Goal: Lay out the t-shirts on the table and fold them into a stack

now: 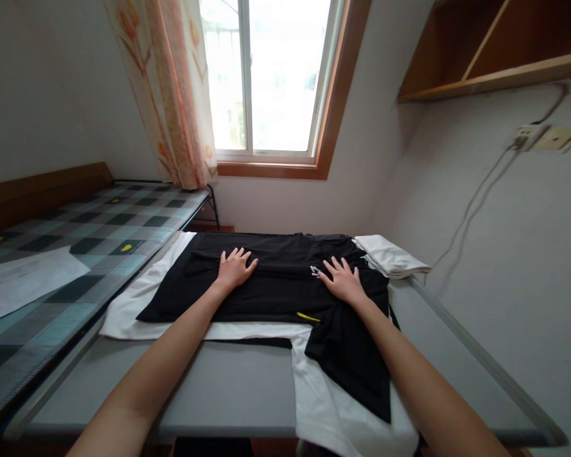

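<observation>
A black T-shirt [266, 295] lies spread sideways on a grey table, one sleeve pointing toward me. Beneath it shows a white shirt [321, 387], its hem out to the left and its sleeve hanging over the near edge. My left hand [235, 268] rests flat on the black cloth with its fingers spread. Further right, my right hand [343, 280] also presses on the black T-shirt with fingers apart, beside a small white print [315, 271]. A yellow strip [308, 317] lies along the shirt's near side. Neither hand grips anything.
The grey table [247, 387] has a raised rim on the right. Folded white cloth [393, 255] sits at its far right corner. On the left stands a bed with a checked mattress [124, 231] and a paper sheet [33, 276]. A cable [471, 203] hangs along the right wall.
</observation>
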The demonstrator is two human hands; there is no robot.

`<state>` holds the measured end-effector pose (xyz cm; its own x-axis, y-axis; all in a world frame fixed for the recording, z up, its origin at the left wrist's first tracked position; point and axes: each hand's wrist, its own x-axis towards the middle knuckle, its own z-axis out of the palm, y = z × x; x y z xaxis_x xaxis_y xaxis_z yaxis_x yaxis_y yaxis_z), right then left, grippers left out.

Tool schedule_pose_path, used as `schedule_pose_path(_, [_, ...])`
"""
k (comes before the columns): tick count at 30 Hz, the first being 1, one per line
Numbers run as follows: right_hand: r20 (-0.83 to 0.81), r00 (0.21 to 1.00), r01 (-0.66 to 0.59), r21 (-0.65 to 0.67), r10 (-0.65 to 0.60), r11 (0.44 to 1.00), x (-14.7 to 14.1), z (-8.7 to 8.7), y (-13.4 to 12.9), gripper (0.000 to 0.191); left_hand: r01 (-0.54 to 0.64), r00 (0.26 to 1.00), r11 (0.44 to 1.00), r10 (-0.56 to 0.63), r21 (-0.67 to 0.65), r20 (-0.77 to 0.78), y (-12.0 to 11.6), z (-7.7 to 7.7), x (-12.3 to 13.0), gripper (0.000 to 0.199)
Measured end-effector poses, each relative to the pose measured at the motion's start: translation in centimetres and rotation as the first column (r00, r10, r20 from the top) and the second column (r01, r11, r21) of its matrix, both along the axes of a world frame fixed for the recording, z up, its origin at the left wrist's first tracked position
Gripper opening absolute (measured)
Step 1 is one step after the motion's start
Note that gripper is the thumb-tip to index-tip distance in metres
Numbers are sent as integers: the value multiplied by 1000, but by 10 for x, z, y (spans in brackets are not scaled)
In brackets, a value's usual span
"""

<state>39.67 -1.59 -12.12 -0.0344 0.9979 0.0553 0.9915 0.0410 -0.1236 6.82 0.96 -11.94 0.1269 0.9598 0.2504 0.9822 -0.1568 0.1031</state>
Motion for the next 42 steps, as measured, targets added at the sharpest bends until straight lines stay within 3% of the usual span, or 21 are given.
schedule_pose_path(5, [43,999,12,-68,-9,998,-1,1,14,65,-8,1000,996,9,-93,5,5,-3,-4,71])
schedule_pose_path(15, [59,998,39,-65,-36,997,-8,1,37,61,-27,999,989,29,-142,13,16,-1,-6,71])
schedule_pose_path(26, [-99,995,29,171,-12,985,-1,-6,26,52,4,994,1000,-4,4,109,11,-5,-9,51])
schedule_pose_path(32, [-147,984,146,367,-98,919,13,-10,24,46,21,995,999,-23,30,96,10,-6,-8,46])
schedule_pose_path(35, [-148,978,197,401,-150,895,16,-13,22,46,22,996,999,-24,31,91,10,-7,-7,46])
schedule_pose_path(42, [-102,992,123,529,-81,840,2,-5,26,40,12,998,999,-14,35,59,6,-7,-4,47])
